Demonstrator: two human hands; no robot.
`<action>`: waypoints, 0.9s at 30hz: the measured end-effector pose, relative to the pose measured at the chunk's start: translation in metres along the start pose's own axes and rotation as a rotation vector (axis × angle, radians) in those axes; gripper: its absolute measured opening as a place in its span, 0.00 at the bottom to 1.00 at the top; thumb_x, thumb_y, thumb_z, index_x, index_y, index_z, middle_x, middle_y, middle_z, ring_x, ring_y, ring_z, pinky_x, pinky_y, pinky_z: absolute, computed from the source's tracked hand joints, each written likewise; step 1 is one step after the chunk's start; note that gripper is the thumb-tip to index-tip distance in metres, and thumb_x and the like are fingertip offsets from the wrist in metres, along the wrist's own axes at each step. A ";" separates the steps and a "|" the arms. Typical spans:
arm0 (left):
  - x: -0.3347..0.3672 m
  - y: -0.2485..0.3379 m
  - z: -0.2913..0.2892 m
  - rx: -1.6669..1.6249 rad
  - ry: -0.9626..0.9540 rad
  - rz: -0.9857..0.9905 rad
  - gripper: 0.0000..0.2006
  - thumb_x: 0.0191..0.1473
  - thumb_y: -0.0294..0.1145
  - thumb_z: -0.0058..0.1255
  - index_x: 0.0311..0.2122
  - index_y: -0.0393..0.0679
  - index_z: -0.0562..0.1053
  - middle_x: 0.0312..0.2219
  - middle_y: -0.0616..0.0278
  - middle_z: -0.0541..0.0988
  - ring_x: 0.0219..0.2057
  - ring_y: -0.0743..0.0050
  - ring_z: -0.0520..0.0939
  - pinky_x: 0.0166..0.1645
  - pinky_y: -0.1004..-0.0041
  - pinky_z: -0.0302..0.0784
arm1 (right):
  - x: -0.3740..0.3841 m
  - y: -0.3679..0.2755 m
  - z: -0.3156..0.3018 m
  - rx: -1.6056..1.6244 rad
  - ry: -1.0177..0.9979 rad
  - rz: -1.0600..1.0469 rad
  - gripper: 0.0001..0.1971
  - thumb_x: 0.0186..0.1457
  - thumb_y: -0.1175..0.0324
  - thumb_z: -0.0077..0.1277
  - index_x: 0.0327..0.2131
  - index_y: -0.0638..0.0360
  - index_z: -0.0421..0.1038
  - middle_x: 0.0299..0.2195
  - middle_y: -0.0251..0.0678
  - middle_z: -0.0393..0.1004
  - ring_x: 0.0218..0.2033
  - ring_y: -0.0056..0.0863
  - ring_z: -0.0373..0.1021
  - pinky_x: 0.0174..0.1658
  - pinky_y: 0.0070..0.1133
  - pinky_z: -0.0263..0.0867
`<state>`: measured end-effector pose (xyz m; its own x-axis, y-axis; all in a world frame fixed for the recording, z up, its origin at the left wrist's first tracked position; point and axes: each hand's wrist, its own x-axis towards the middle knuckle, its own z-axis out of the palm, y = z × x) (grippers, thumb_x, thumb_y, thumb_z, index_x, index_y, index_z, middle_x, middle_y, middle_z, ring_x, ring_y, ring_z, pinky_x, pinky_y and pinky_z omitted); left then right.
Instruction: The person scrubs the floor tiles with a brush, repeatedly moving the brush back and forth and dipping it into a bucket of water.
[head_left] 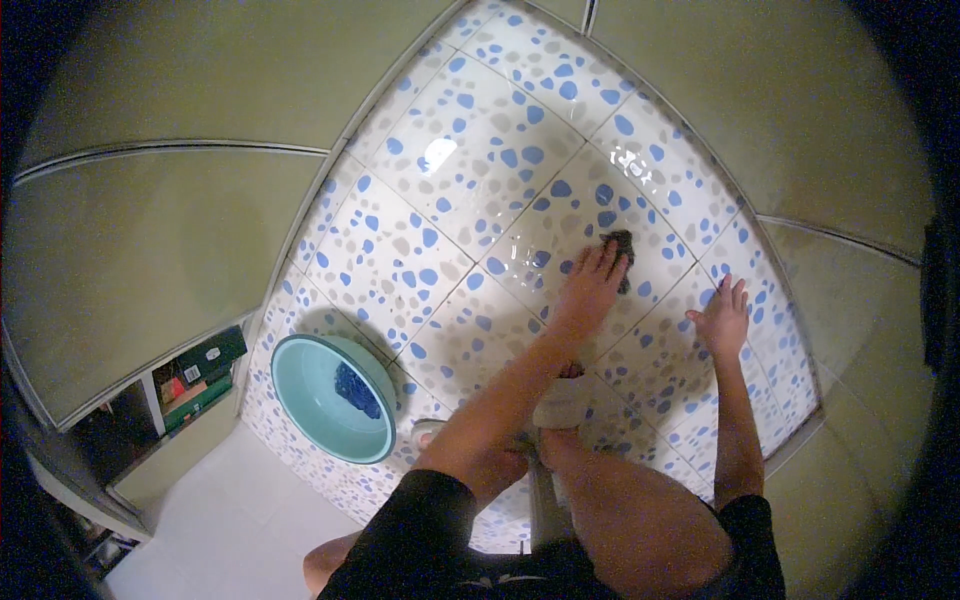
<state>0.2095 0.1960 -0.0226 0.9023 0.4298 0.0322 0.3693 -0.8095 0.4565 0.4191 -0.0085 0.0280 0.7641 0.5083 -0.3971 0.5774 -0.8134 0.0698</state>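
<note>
My left hand reaches down to the tiled floor, its fingers pressed over a dark, crumpled rag. Part of the rag sticks out past the fingertips, and the rest lies hidden under the hand. To the right, my right hand is held low near the floor, fingers spread and nothing in them. White tiles with blue and grey pebble shapes cover the floor, and wet glints show around the rag.
At the left stands a turquoise basin with a dark blue, crumpled thing inside. Beyond it, an open shelf holds green boxes. Olive panels rise around the floor. My sandaled foot stands behind my left hand.
</note>
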 end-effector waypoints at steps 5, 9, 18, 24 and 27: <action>-0.009 -0.127 -0.067 0.086 0.106 -0.287 0.28 0.44 0.24 0.53 0.55 0.38 0.69 0.53 0.48 0.73 0.50 0.47 0.72 0.57 0.56 0.68 | -0.003 -0.005 -0.007 -0.020 -0.030 0.020 0.59 0.35 0.45 0.69 0.68 0.55 0.48 0.68 0.54 0.48 0.67 0.55 0.51 0.66 0.40 0.52; -0.048 -0.203 -0.131 0.344 0.254 -0.550 0.31 0.41 0.25 0.58 0.56 0.39 0.71 0.55 0.46 0.73 0.48 0.47 0.74 0.59 0.59 0.68 | -0.003 -0.012 -0.013 -0.028 -0.057 0.036 0.58 0.36 0.47 0.70 0.68 0.55 0.48 0.68 0.54 0.48 0.66 0.55 0.51 0.66 0.40 0.52; 0.028 -0.090 -0.044 0.153 0.362 -0.084 0.25 0.45 0.29 0.54 0.52 0.37 0.71 0.48 0.42 0.75 0.44 0.41 0.75 0.51 0.49 0.70 | 0.002 -0.004 -0.003 -0.021 -0.023 0.026 0.61 0.32 0.49 0.72 0.68 0.57 0.49 0.66 0.58 0.51 0.66 0.56 0.52 0.66 0.38 0.53; 0.042 -0.142 -0.076 0.120 0.054 -0.432 0.27 0.46 0.27 0.52 0.55 0.39 0.71 0.54 0.48 0.73 0.48 0.47 0.74 0.59 0.53 0.67 | -0.002 0.013 0.005 -0.026 0.049 -0.038 0.60 0.33 0.48 0.71 0.68 0.57 0.48 0.66 0.58 0.50 0.66 0.56 0.53 0.65 0.37 0.55; -0.008 -0.221 -0.119 0.297 0.242 -0.551 0.30 0.42 0.26 0.57 0.56 0.40 0.70 0.52 0.49 0.75 0.45 0.50 0.74 0.55 0.58 0.70 | 0.000 0.000 0.000 -0.057 0.010 -0.015 0.60 0.33 0.49 0.71 0.68 0.58 0.48 0.66 0.58 0.51 0.66 0.55 0.53 0.64 0.39 0.56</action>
<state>0.0946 0.4194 -0.0184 0.5018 0.8614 0.0784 0.8385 -0.5067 0.2004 0.4190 -0.0090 0.0280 0.7581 0.5230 -0.3896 0.6038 -0.7887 0.1161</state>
